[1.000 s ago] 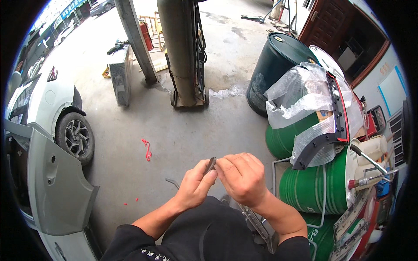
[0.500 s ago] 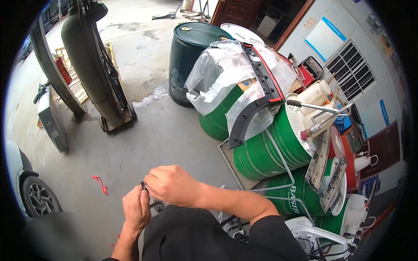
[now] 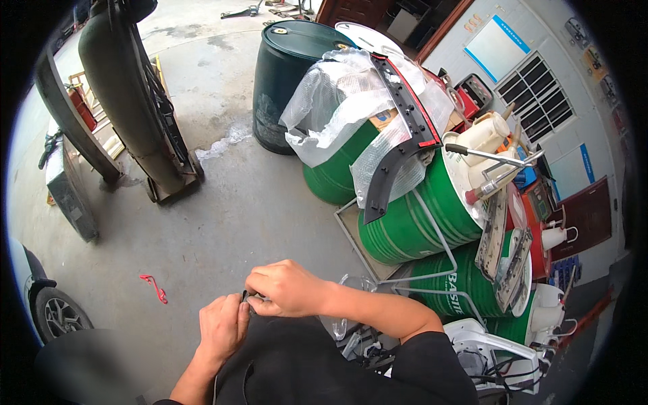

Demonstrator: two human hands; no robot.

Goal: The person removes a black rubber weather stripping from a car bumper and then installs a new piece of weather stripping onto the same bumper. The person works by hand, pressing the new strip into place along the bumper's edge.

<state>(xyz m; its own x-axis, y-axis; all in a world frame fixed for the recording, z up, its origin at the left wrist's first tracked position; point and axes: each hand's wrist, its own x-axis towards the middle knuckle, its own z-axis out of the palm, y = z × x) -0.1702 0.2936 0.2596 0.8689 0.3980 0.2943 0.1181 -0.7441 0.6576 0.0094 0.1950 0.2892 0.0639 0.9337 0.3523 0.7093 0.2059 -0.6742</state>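
Note:
In front of my chest my two hands meet in a pinch. My left hand [image 3: 223, 327] is closed, its thumb pressed against the index finger on a small black piece [image 3: 245, 295] whose kind I cannot make out. My right hand [image 3: 289, 289] comes in from the right, fingers bent and closed on the same piece; most of it is hidden by the fingers. Farther off, a curved black trim strip [image 3: 399, 101] with clips and red tape along its edge rests on bubble wrap [image 3: 331, 125] over the drums.
Green drums [image 3: 422, 226] lie in a grey metal frame [image 3: 435, 229] at the right, and a dark upright drum [image 3: 273, 101] stands behind. A red scrap [image 3: 154, 289] lies on the floor. At left are a lift post [image 3: 125, 88] and a car wheel [image 3: 62, 314].
Both hands have shifted a little to the right in the picture, still together at the small black piece. The right fingertips have changed their bend around it. The surroundings have shifted slightly with my head.

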